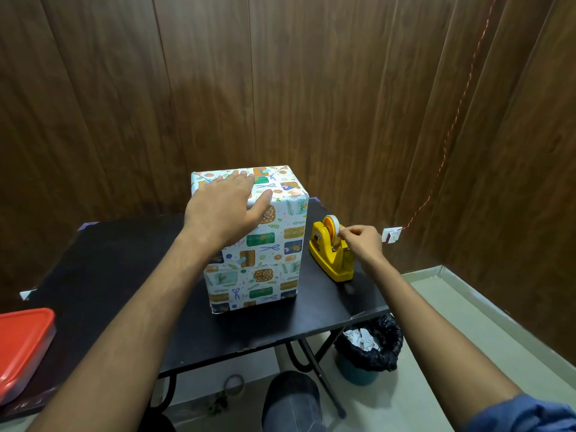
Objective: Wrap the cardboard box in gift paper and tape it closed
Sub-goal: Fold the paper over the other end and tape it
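I have the black worktop (pixel 109 275) in front of me, and the wrapped cardboard box (pixel 255 260) stands upright near its middle, long axis vertical, already covered in patterned gift paper on every face I can see. A red-lidded container (pixel 23 344) sits at the worktop's left edge, cut off by the frame, and a bin lined with a black bag (pixel 369 347) stands on the floor to the right, below the worktop.

My left hand (pixel 224 210) lies spread flat on the box's top, fingers straight and pressing down over the near top edge, thumb on the front face. My right hand (pixel 363 241) is at the yellow tape dispenser (pixel 332 254), which sits just beside the box on its right; thumb and forefinger are pinching at the tape roll (pixel 332 227), apparently on the free end.

The move ahead, I judge, turns on this: the box top lies up and to the left of my right hand, so a torn strip must travel leftward to reach the fold my left hand pins.

I cannot make out the tape strip itself, the top fold under my palm is hidden, and the box's far and left faces are out of sight.
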